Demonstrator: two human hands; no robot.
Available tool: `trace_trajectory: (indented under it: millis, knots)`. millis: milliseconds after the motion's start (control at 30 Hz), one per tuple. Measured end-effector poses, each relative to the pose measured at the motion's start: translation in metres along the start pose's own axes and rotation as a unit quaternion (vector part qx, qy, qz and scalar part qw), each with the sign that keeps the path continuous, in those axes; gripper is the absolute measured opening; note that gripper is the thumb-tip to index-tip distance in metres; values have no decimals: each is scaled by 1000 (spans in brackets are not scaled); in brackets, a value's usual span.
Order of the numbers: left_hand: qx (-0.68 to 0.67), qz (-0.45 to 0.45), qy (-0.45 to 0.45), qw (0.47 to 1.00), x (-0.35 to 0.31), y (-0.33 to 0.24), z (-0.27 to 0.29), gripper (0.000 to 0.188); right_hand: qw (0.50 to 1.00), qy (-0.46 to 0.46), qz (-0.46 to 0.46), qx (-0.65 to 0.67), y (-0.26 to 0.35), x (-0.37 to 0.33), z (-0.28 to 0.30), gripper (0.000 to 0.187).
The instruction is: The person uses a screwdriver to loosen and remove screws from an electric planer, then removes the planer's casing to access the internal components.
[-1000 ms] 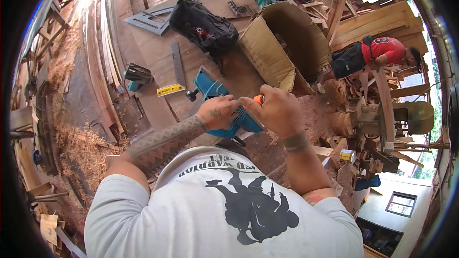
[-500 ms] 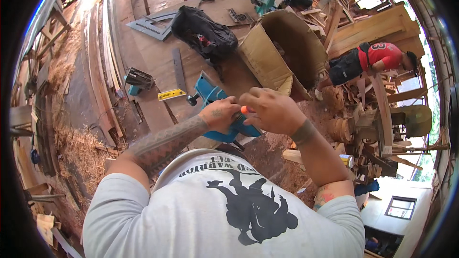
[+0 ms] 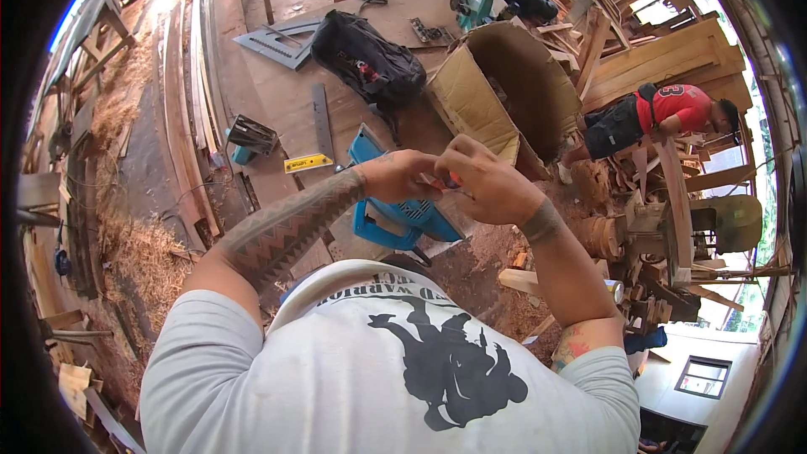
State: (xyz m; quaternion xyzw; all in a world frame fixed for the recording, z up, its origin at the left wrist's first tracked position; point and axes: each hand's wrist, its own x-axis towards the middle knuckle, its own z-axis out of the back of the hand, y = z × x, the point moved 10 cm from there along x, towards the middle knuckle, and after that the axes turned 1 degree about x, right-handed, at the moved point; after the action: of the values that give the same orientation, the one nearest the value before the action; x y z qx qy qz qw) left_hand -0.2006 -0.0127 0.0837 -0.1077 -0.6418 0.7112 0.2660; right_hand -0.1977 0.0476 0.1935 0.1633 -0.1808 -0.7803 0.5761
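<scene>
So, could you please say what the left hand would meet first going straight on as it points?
Most likely the orange object at the right hand, or that hand itself; depth is unclear.

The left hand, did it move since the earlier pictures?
Yes. Judged against the black backpack, the left hand has moved up the picture, closer to the backpack, and slightly to the right.
</scene>
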Motion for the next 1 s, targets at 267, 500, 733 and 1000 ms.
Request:
trace_trajectory:
  millis: [267, 500, 733, 1000]
  knots:
    - [151, 35, -164, 974, -1, -9, 9, 32, 960, -24, -237, -150, -28, -5, 10, 27]
    - [65, -22, -104, 992, -7, -7, 5, 29, 995, -51, 78, -40, 13, -3, 10, 26]
    - [89, -7, -74, 993, 7, 4, -6, 35, 986, -94, -94, -97, 27, -5, 26, 27]
    - [65, 72, 6, 995, 1, -14, -11, 45, 993, -46, 55, -95, 32, -10, 11, 18]
